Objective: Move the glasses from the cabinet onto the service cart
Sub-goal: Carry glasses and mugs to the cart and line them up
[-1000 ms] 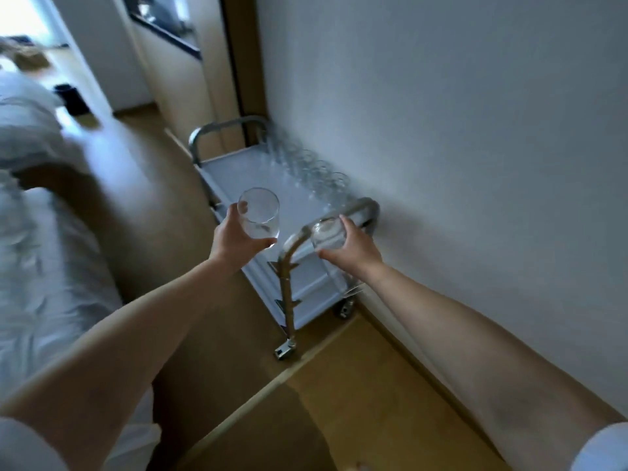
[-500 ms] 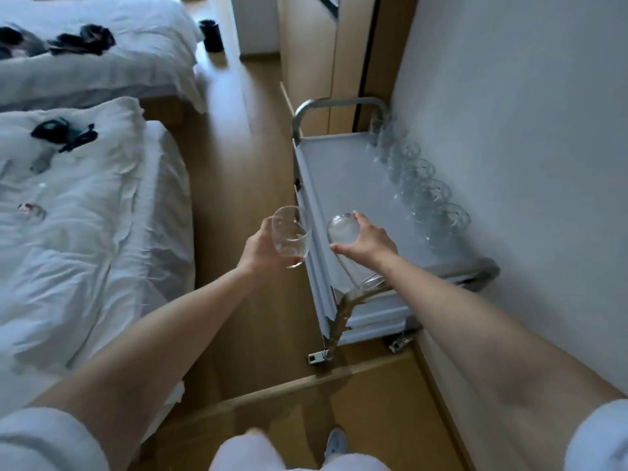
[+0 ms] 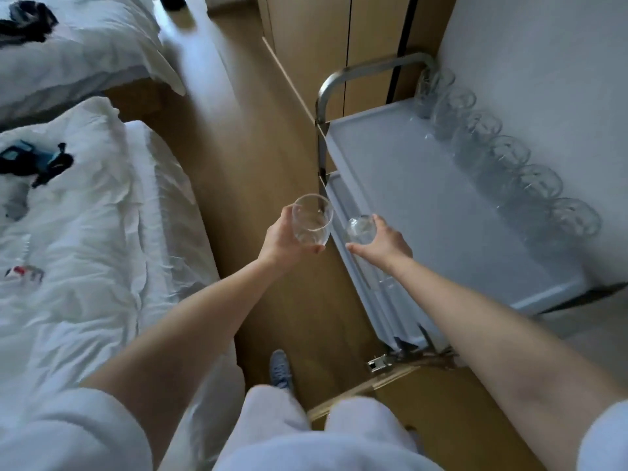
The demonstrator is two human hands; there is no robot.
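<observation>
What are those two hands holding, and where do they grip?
The left hand grips one glass round its body; the right hand another glass likewise.

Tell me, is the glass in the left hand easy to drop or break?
Probably fragile: the glass looks thin and clear. Likely slippery: its wall is smooth where the left hand grips it. It seems empty, so probably light.
</observation>
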